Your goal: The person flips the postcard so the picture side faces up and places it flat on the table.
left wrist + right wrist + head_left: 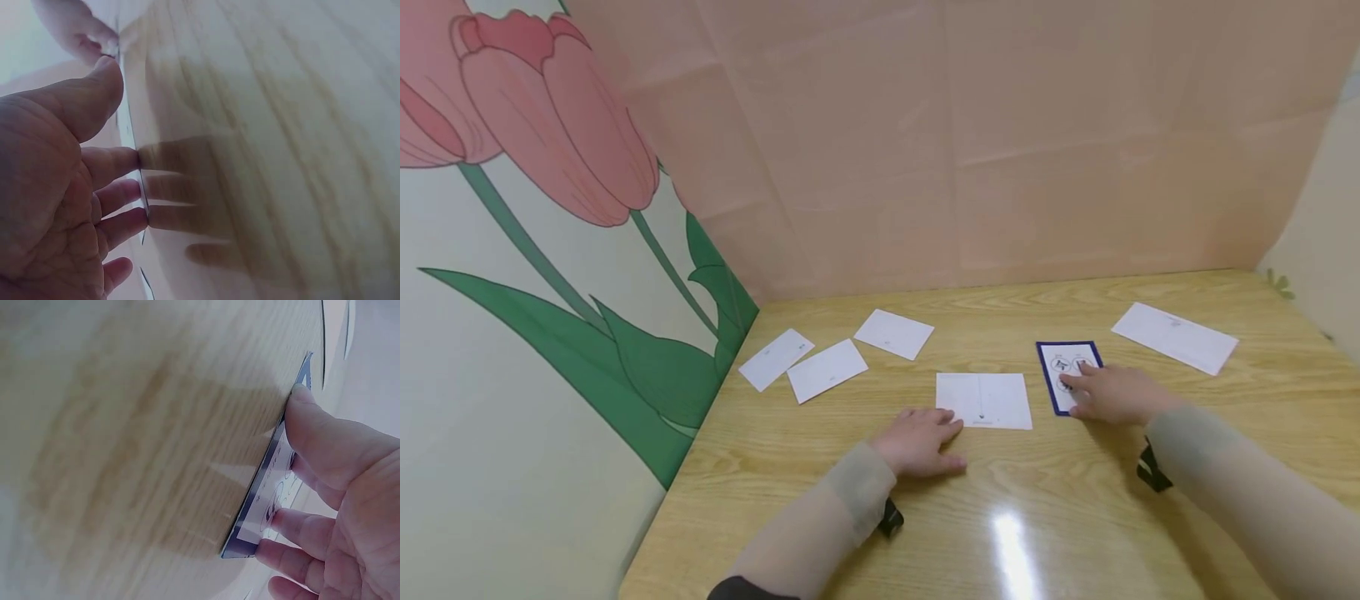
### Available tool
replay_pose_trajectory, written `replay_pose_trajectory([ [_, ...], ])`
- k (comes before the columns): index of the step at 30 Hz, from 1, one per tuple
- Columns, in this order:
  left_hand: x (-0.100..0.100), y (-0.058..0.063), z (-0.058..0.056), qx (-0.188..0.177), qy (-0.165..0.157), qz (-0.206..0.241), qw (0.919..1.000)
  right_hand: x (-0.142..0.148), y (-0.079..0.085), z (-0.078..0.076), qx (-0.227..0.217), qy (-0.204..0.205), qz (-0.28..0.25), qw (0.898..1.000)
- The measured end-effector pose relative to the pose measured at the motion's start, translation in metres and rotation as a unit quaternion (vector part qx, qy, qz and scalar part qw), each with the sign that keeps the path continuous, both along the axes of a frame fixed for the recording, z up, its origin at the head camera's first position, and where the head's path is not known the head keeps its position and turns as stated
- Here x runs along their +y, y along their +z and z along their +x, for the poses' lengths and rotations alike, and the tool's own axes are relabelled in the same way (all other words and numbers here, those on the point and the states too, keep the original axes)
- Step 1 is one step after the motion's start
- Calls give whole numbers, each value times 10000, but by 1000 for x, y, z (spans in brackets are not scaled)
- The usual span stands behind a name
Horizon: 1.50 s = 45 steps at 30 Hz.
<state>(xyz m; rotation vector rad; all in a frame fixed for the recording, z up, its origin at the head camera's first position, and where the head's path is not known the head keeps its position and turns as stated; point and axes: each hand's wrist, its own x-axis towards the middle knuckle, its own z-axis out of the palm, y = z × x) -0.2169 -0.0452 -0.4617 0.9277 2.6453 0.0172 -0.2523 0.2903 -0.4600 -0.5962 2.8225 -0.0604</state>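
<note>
A white card with a dark blue border and circled pictures (pixel 1060 364) lies on the wooden table. My right hand (pixel 1112 394) rests on its right side with spread fingers, covering part of the pictures. In the right wrist view, the thumb (pixel 306 409) touches the card's near edge and the fingertips press its face. To the left lies a white paper sheet (pixel 1000 398) with a thin line and small mark. My left hand (pixel 921 442) lies at that sheet's lower left corner, fingers extended and thumb apart. In the left wrist view, its fingertips (pixel 128 159) touch down at the paper's edge.
Three white paper slips lie at the back left: one at the far left (pixel 771 362), one beside it (pixel 827 372), one farther back (pixel 895 332). Another white slip (pixel 1176 337) lies at the back right. A pink covering (pixel 1000 150) hangs behind the table (pixel 970 533).
</note>
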Motion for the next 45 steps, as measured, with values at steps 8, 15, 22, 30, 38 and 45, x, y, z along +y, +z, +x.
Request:
replay_pose_trajectory([
  [8, -1, 0, 5, -28, 40, -8, 10000, 1, -2, -15, 10, 78, -7, 10000],
  [15, -1, 2, 10, -9, -21, -38, 10000, 1, -5, -32, -139, -124, -1, 9998],
  [22, -5, -1, 15, 25, -109, -55, 9999, 4, -10, -42, -115, -55, 120, 9998],
  [30, -9, -1, 22, -26, -206, -71, 9998, 8, -15, -49, -69, -153, 110, 9998],
  [38, -15, 2, 34, 50, -317, -53, 9995, 10, -17, -53, -30, -131, 166, 9998],
  [45, -18, 1, 40, -17, -285, -26, 9996, 9, -16, -52, -59, -157, 147, 9998],
])
